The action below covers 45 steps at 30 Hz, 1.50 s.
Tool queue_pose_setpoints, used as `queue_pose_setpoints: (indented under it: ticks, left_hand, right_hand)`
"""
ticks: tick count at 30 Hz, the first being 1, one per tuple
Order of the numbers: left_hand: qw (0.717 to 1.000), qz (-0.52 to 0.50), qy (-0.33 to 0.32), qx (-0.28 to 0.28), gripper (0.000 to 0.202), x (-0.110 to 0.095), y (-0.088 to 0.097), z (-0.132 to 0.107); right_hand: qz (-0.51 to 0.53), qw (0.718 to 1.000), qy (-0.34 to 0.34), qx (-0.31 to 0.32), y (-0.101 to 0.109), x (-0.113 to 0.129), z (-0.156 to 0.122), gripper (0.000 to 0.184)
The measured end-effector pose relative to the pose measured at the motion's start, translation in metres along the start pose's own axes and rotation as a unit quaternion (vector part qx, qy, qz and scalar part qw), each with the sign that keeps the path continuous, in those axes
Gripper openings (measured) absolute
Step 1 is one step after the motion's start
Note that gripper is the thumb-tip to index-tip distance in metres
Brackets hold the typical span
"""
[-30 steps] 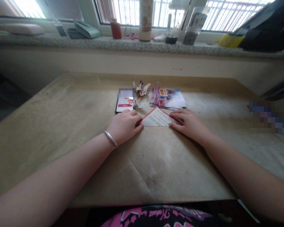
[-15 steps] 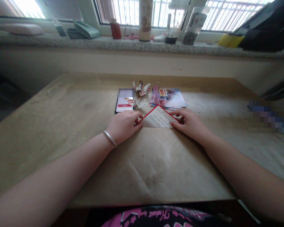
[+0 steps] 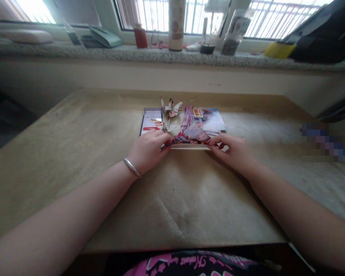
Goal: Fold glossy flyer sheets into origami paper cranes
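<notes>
My left hand (image 3: 153, 147) and my right hand (image 3: 231, 150) pinch opposite ends of a folded sheet of printed paper (image 3: 193, 134) above the table. A colourful picture side now shows on the sheet, with a pale strip along its near edge. Just beyond it lies a stack of glossy printed sheets (image 3: 211, 118), partly covered by the held paper. Folded paper pieces (image 3: 174, 109), shaped like origami with pointed tips, stand left of the stack. A phone (image 3: 151, 120) with a lit screen lies beside them, its near end hidden behind my left hand.
The table (image 3: 103, 172) has a beige cover. Behind it, the stone windowsill (image 3: 155, 55) carries a red jar (image 3: 140, 36), a tall cylinder (image 3: 176, 27), a clear container (image 3: 235, 32) and a dark bag (image 3: 324, 38). A blurred-out object (image 3: 327, 142) lies at the table's right.
The held paper has tipped over from its white, text-printed triangular face to its coloured picture side. Both hands keep their pinch at its ends and have barely shifted.
</notes>
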<state>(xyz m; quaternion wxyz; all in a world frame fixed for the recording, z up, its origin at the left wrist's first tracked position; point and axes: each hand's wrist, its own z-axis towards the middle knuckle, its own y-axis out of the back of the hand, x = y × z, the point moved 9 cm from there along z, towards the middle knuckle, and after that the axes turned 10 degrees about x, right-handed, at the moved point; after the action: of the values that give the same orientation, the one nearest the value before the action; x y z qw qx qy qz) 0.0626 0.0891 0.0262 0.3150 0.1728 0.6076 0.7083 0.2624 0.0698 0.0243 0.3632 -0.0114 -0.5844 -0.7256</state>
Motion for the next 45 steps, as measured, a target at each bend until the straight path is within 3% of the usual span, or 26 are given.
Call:
queue_pose_setpoints:
  ticks: [5,10,23,33,39,45]
  left_hand:
    - [0.996,0.010,-0.083,-0.006,0.016,-0.013,-0.003,-0.002]
    - [0.989,0.025,-0.143,-0.006,0.020,-0.026,-0.003,-0.005]
    - [0.967,0.029,-0.243,0.067,0.028,-0.053,-0.011,-0.012]
    - [0.961,0.016,-0.254,0.108,0.028,-0.054,-0.016,-0.013]
    - [0.958,-0.024,-0.266,0.105,0.027,-0.056,-0.013,-0.014]
    - [0.961,-0.041,-0.244,0.121,0.037,-0.052,-0.019,-0.012]
  right_hand:
    - [0.007,0.994,0.097,0.042,-0.004,0.016,0.000,0.005]
    - [0.012,0.986,0.148,0.075,-0.009,0.022,0.000,0.006]
    - [0.040,0.972,0.145,0.183,-0.024,0.022,-0.002,0.007]
    - [0.048,0.967,0.162,0.192,-0.025,0.025,-0.002,0.011]
    - [0.079,0.960,0.167,0.208,-0.030,0.025,-0.002,0.010]
    - [0.062,0.965,0.165,0.193,-0.029,0.026,-0.001,0.008]
